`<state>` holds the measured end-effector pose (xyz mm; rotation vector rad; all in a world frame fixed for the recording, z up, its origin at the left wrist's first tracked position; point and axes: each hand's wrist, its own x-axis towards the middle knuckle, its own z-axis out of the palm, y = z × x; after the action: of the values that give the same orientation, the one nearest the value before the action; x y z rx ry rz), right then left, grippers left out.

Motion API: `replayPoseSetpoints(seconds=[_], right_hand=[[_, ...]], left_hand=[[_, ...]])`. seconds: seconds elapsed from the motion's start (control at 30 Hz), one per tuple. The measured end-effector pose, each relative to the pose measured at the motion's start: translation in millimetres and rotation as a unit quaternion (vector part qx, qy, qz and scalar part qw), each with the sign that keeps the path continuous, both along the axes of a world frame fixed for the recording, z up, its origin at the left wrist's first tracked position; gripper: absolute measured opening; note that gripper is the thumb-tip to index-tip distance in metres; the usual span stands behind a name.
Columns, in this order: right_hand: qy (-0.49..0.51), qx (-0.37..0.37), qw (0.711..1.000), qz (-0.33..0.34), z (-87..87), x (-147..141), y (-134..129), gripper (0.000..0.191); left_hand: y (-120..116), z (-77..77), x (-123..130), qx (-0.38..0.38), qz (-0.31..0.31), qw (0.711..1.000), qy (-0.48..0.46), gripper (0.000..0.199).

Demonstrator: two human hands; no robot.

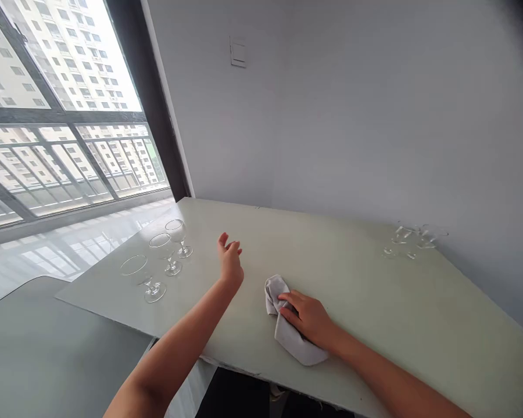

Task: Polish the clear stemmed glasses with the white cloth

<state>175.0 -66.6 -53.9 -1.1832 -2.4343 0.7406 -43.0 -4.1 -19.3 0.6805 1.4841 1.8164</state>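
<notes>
My right hand (307,316) is wrapped over a crumpled pale grey cloth (294,339), which lies on the pale glossy table (331,255) near its front edge. Above the middle of the tabletop, my left hand (230,258) is raised with its fingers loosely curled and apart, holding nothing. To its left stand three clear stemmed glasses in a slanting row: a near one (152,284), a middle one (172,261) and a far one (183,244). The left hand touches none of them.
More clear glassware (414,237) sits at the back right of the table, by the wall. A grey surface (47,348) is at lower left. A large window (70,116) fills the upper left, and a switch (238,52) is on the wall.
</notes>
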Motion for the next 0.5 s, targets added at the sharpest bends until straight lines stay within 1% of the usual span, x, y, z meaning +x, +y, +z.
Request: replayPoseSetpoints(seconds=[0.1,0.17,0.2,0.23,0.27,0.3,0.33,0.4,0.43,0.47,0.5], right_hand=[[0.012,-0.002,1.0,-0.001,-0.6,1.1,-0.2,0.035],[0.014,-0.001,1.0,-0.002,-1.0,0.8,-0.1,0.034],[0.014,-0.001,1.0,-0.001,-1.2,0.5,0.0,0.034],[0.013,-0.002,1.0,-0.001,-1.3,0.3,0.1,0.034],[0.012,-0.002,1.0,-0.002,-1.5,0.2,0.2,0.034],[0.011,-0.003,1.0,-0.002,-1.7,0.2,0.3,0.034],[0.011,-0.004,1.0,-0.001,-2.0,0.4,0.4,0.034],[0.018,-0.008,1.0,-0.001,-2.8,1.2,0.6,0.033],[0.026,-0.013,1.0,-0.001,-3.3,1.7,1.0,0.033],[0.037,-0.019,0.999,-0.003,-4.0,2.2,1.7,0.033],[0.05,-0.026,0.998,-0.004,-4.8,2.7,2.6,0.034]], left_hand=[[-4.7,-4.6,-30.4,-0.026,0.067,0.997,-0.037,0.054],[-15.1,-7.2,-41.9,-0.046,0.079,0.995,-0.044,0.052],[-23.2,-8.1,-44.3,-0.041,0.08,0.996,-0.027,0.049],[-33.0,-8.8,-44.8,-0.021,0.085,0.996,0.004,0.046],[-43.9,-9.5,-44.4,0.011,0.105,0.993,0.048,0.044],[-55.4,-10.4,-44.0,0.045,0.141,0.984,0.1,0.042],[-66.9,-11.6,-44.8,0.078,0.193,0.966,0.153,0.042],[-87.7,-15.6,-53.1,0.113,0.321,0.913,0.226,0.043],[-96.5,-18.6,-61.2,0.114,0.378,0.886,0.242,0.043],[-103.9,-22.3,-71.6,0.107,0.42,0.867,0.247,0.044],[-109.9,-26.4,-83.7,0.093,0.447,0.856,0.24,0.043]])
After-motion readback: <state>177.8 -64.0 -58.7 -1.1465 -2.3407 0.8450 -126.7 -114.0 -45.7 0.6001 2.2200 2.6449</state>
